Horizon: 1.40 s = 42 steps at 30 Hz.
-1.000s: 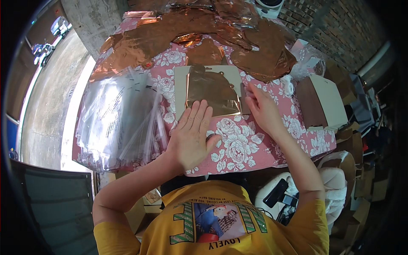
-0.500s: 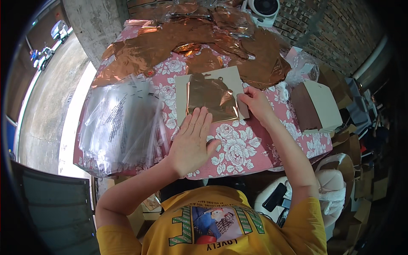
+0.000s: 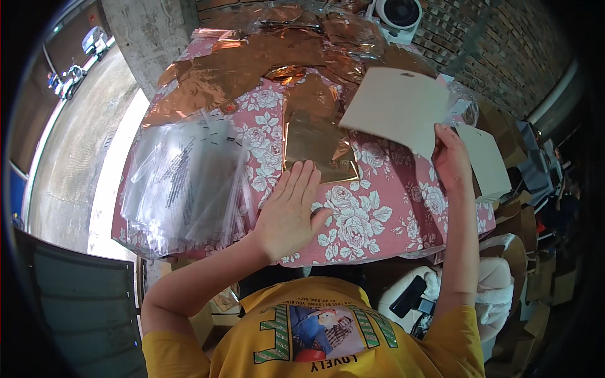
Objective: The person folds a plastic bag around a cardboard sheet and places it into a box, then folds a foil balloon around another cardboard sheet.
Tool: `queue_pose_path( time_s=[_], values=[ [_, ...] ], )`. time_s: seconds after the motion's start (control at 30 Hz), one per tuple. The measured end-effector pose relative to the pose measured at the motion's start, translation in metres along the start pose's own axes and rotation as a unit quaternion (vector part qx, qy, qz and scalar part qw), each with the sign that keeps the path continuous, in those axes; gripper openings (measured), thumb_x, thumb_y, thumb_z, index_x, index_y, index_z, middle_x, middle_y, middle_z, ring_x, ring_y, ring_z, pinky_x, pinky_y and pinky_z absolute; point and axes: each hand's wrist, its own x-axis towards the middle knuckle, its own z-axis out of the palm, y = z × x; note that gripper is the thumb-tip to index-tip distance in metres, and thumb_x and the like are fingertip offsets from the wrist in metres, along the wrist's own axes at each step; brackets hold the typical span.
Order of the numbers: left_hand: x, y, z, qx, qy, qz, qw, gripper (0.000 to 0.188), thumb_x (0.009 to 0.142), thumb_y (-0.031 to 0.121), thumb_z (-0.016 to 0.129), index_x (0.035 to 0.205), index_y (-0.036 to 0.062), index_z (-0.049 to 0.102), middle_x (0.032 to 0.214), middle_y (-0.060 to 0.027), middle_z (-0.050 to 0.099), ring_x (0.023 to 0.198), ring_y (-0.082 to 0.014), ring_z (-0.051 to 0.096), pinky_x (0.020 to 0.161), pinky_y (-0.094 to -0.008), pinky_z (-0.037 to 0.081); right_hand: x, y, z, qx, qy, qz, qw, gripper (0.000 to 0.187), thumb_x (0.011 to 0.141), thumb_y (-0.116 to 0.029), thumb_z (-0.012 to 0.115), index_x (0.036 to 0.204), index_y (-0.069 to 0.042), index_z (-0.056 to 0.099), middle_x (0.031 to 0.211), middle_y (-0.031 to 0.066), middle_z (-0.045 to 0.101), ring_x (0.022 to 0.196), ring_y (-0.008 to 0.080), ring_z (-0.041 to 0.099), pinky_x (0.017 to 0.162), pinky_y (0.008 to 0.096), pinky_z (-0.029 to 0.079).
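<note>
My left hand (image 3: 288,205) lies flat, fingers stretched out, with its fingertips on the lower left of a folded gold foil piece (image 3: 318,145). That foil rests on the pink floral tablecloth (image 3: 353,230). At the right, my right hand (image 3: 451,157) pinches the near right corner of a cream cardboard sheet (image 3: 394,104) with a small slot near its far edge. The sheet is raised and tilted, and it bends slightly. Beyond it, part of the copper-coloured foil is covered from view.
A pile of clear plastic bags (image 3: 183,189) lies on the left. Copper-coloured foil pieces (image 3: 214,75) spread across the back, near a white fan (image 3: 397,16). A stack of cream cards (image 3: 485,167) stands on the right edge. A chair (image 3: 498,277) holds a phone (image 3: 408,297).
The cardboard sheet, which lay under the gold foil, has been lifted away to the right by my right hand. The foil now lies on the tablecloth; my left hand has barely moved.
</note>
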Motion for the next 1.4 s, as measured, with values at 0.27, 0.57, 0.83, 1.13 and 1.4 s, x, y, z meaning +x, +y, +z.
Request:
queue_pose_path(
  time_s=[0.27,0.57,0.83,1.13,1.4],
  values=[
    [0.001,0.001,-0.004,0.017,0.001,-0.014,1.000,0.061,0.098,0.041,0.053,0.138,-0.0048,0.049,0.141,-0.0236,0.050,0.136,-0.0360,0.044,0.116,-0.0458,0.032,-0.031,0.027,0.057,-0.112,-0.107,0.193,0.969,0.019,0.097,-0.025,0.064,0.103,-0.008,0.067,0.080,-0.0052,0.062,0.071,0.0055,0.057,0.065,0.0216,0.045],
    [0.003,0.004,-0.014,-0.059,0.049,-0.011,0.997,0.033,0.094,0.035,0.059,0.113,0.0092,0.067,0.109,-0.0114,0.066,0.104,-0.0320,0.060,0.092,-0.0436,0.048,-0.049,0.036,0.139,-0.550,-0.194,-0.282,0.762,0.048,0.090,-0.033,0.070,0.129,-0.007,0.059,0.127,0.0154,0.059,0.119,0.0343,0.056,0.101,0.0443,0.046],
    [0.000,0.006,-0.009,-0.056,0.012,-0.037,0.998,0.039,0.096,0.041,0.058,0.113,0.0067,0.066,0.112,-0.0131,0.066,0.108,-0.0311,0.060,0.094,-0.0422,0.048,-0.016,0.084,0.157,-0.480,-0.322,-0.260,0.774,0.051,0.100,-0.041,0.057,0.139,-0.008,0.056,0.148,0.0150,0.049,0.141,0.0341,0.040,0.117,0.0461,0.031],
    [-0.002,0.003,-0.007,-0.050,0.007,-0.025,0.998,0.042,0.096,0.041,0.059,0.117,0.0045,0.062,0.113,-0.0169,0.062,0.110,-0.0322,0.057,0.097,-0.0421,0.044,-0.007,0.084,0.163,-0.487,-0.323,-0.232,0.777,0.050,0.099,-0.042,0.059,0.137,-0.011,0.059,0.147,0.0131,0.051,0.141,0.0330,0.041,0.117,0.0451,0.031],
    [-0.002,0.004,-0.010,-0.013,0.021,-0.004,1.000,0.047,0.094,0.043,0.060,0.123,0.0057,0.061,0.124,-0.0167,0.055,0.124,-0.0343,0.048,0.110,-0.0494,0.032,-0.003,0.087,0.162,-0.451,-0.326,-0.213,0.803,0.049,0.098,-0.041,0.060,0.136,-0.010,0.059,0.144,0.0127,0.054,0.139,0.0318,0.043,0.117,0.0448,0.031]
  ],
)
